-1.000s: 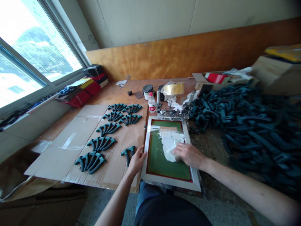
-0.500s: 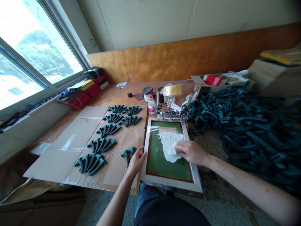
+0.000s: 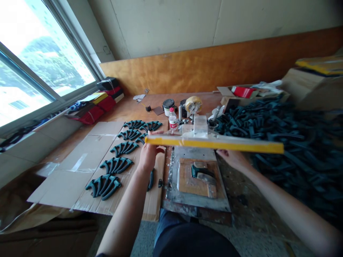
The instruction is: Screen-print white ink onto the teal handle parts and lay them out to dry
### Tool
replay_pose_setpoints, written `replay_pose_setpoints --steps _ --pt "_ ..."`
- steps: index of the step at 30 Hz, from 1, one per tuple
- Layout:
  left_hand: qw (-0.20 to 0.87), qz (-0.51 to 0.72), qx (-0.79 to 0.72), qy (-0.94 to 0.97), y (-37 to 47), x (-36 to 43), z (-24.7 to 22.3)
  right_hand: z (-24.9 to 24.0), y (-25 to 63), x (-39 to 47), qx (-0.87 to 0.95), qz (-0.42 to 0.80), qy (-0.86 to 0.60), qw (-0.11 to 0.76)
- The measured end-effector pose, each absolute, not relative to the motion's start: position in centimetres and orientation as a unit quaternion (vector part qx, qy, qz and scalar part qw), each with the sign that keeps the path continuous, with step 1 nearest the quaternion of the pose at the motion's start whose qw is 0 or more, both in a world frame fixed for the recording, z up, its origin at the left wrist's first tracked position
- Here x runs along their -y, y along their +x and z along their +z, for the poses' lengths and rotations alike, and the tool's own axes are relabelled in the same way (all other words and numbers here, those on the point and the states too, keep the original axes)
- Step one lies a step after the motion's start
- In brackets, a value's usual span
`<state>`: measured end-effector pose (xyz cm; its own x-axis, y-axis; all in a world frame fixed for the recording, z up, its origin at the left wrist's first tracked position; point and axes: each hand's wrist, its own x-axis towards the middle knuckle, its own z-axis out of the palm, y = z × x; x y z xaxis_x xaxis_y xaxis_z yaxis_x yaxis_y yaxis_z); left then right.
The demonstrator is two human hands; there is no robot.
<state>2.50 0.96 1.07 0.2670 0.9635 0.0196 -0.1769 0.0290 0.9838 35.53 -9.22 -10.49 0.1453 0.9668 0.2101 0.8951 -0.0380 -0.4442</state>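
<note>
The framed screen (image 3: 214, 143) is tilted up, its yellow-taped front edge facing me. My left hand (image 3: 150, 153) grips the left end of the frame. Below the frame's edge, my right hand (image 3: 227, 157) shows partly; what its fingers hold, if anything, is hidden. Under the raised screen, a dark green curved part (image 3: 197, 172) lies in a wooden jig (image 3: 184, 178) on a grey metal plate (image 3: 187, 202). Rows of similar green parts (image 3: 109, 185) lie on the cardboard (image 3: 66, 171) to the left.
A large heap of dark green parts (image 3: 289, 150) covers the right side. Behind the screen stand a red-capped bottle (image 3: 173, 119), a paint jar (image 3: 168, 107) and a tape roll (image 3: 193, 105). An open box (image 3: 243, 92) sits at the back right.
The screen has swung up from lying flat, uncovering the jig and the green part. My left hand has risen with it. My right hand has moved right and up, off the white ink.
</note>
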Motion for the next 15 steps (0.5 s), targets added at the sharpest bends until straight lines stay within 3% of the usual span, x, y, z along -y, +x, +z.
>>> replay_pose_setpoints --steps 3,6,8,10,11,15 --pt "0.622 0.492 -0.339 0.506 4.3 -2.8 2.9 -14.6 32.6 11.1 0.678 0.09 -0.704 0.194" --pt "0.603 0.526 -0.374 0.469 5.3 -1.2 0.9 -15.8 29.7 11.6 0.674 0.083 -0.719 0.15" --pt "0.646 0.438 -0.431 0.453 5.8 2.0 -2.7 -15.0 27.7 11.7 0.65 0.081 -0.741 0.15" --pt "0.738 0.207 -0.463 0.445 6.2 6.0 -6.9 -13.5 25.2 12.0 0.629 0.071 -0.757 0.161" --pt "0.754 0.168 -0.472 0.425 6.3 7.8 -8.9 -12.7 23.9 12.3 0.63 0.069 -0.754 0.172" --pt "0.728 0.221 -0.519 0.389 4.4 10.7 -13.8 -10.8 21.9 14.1 0.737 0.118 -0.631 0.21"
